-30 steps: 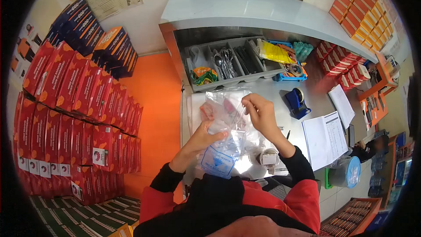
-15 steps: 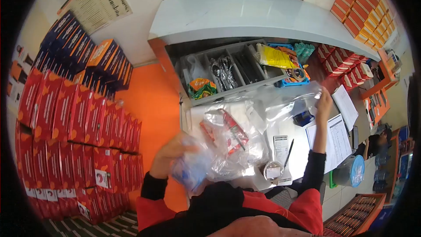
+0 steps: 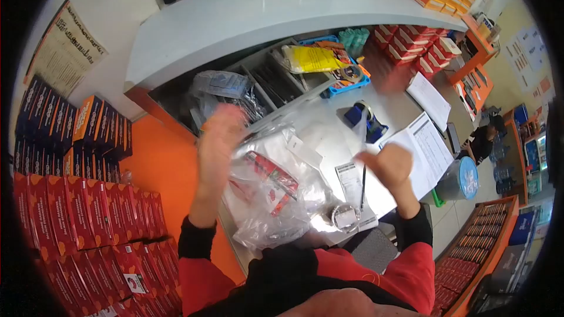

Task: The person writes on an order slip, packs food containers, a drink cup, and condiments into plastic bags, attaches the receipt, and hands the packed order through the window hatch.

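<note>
My left hand is smeared by motion over the front edge of the grey divided tray. Just beyond its fingers, a crumpled clear plastic bundle with a bluish tint lies over the tray's left compartments; whether the hand touches it, I cannot tell. My right hand is curled closed above the desk, near a blue tape dispenser. A faint translucent strip shows between that hand and the dispenser, but what the fingers hold is unclear. Clear plastic bags with a red printed packet lie between my arms.
A receipt, a pen and a round clear container lie before me. Open papers are at right. A yellow packet sits by the tray under a raised counter. Red boxes are stacked at left.
My left hand has moved forward from the near desk edge to the tray, where the plastic bundle now lies. My right hand has come lower and nearer, and the stretched plastic sheet is gone from it.
</note>
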The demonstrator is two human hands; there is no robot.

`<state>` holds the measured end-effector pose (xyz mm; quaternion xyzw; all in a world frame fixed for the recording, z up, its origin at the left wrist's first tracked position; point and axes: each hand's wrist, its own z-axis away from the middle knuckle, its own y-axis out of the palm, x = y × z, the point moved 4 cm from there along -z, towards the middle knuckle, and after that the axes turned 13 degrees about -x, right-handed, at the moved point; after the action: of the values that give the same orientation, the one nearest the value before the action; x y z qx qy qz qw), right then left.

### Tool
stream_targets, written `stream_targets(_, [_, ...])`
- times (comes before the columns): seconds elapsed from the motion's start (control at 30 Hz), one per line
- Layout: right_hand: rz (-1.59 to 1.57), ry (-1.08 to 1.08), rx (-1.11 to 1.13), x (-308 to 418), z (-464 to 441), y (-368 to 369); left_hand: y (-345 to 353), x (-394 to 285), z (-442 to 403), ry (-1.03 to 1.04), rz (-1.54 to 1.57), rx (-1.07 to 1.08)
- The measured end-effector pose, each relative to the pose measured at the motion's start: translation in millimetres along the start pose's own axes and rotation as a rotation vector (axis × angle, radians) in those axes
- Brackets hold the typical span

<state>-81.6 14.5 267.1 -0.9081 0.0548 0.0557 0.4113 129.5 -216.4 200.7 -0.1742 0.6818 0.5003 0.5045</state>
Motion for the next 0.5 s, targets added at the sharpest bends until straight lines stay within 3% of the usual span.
stream_targets(0.03, [0.008,-0.066,0.326,26,0,-3,29,13,23,-0.299,0.073,0.162])
stream_targets(0.07, [-0.185,-0.228,0.042,48,-1,-11,56,27,45,-0.59,0.147,0.324])
stream_targets(0.1, [-0.376,-0.386,-0.249,66,4,-17,66,50,50,-0.716,0.154,0.269])
stream_targets(0.13, [-0.429,-0.444,-0.201,82,10,-10,71,75,53,-0.84,0.16,0.211])
stream_targets(0.27, [-0.658,-0.504,-0.041,128,43,19,92,109,34,-0.6,-0.256,0.333])
stream_targets(0.37, [-0.859,-0.104,-0.001,126,58,20,96,120,39,-0.5,-0.347,0.44])
stream_targets(0.4, [-0.762,0.024,0.028,106,59,9,96,112,51,-0.48,-0.36,0.449])
stream_targets(0.43, [-0.744,0.206,-0.27,77,70,10,97,104,62,-0.461,-0.372,0.455])
stream_targets(0.5, [-0.548,0.616,-0.316,32,72,0,102,90,83,-0.494,-0.42,0.521])
